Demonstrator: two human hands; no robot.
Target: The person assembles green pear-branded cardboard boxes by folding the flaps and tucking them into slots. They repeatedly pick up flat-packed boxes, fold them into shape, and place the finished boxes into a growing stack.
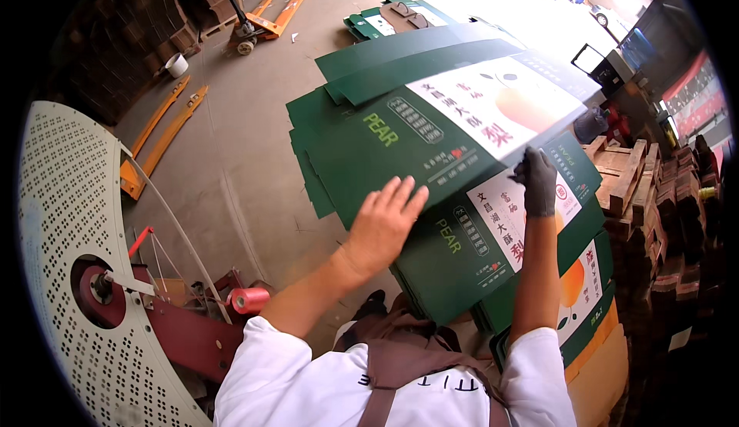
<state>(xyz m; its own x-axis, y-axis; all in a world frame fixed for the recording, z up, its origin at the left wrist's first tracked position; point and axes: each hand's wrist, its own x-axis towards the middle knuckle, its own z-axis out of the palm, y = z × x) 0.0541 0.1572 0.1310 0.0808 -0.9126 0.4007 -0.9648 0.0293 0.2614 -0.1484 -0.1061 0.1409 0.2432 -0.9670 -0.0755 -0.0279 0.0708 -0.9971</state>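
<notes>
A stack of flat dark green cardboard box blanks (454,257) with white printed panels lies in front of me. The top blank (369,138) is lifted and tilted up over the stack. My left hand (382,223), bare, presses flat with fingers spread against the near edge of that lifted blank. My right hand (537,180), in a dark glove, grips the blank's right edge near the white panel. More green blanks (431,50) fan out behind it.
A white perforated round machine disc (69,219) with a red hub and red roll (250,299) stands at left. Orange pallet jacks (265,19) sit on the concrete floor. Wooden pallets (627,177) are stacked at right. Another green stack (385,19) lies far back.
</notes>
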